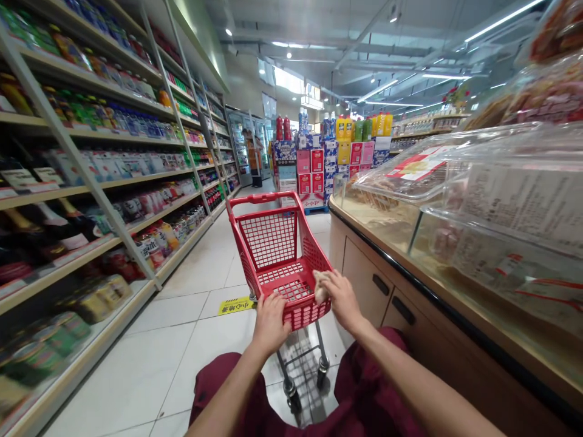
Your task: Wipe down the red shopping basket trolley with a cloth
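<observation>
A red plastic shopping cart with grid walls and dark wheels stands in front of my knees, its basket holding no goods that I can see. My left hand is closed over the near rim at the left corner. At the right corner of that rim, my right hand grips a crumpled, pale beige cloth, pressing it against the cart's edge. Its fingers partly cover the cloth.
Drink shelves line the left side. On the right runs a wooden counter bearing clear plastic food packs. Stacked cartons rise ahead, with a person beyond. A yellow floor sticker lies left of the cart.
</observation>
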